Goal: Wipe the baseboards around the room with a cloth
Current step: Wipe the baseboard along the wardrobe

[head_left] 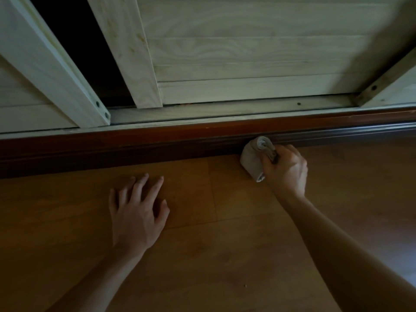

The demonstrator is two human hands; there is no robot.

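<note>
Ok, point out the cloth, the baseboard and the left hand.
cloth (250, 161): head view, folded side.
baseboard (135, 149): head view, front face.
left hand (137, 214): head view, back of hand.

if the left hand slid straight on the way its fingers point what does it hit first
Probably the baseboard: the left hand lies flat on the floor, fingers aimed at it, only bare floor between.

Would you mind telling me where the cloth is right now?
In the head view, right of centre: the right hand grips the cloth against the dark baseboard.
</note>
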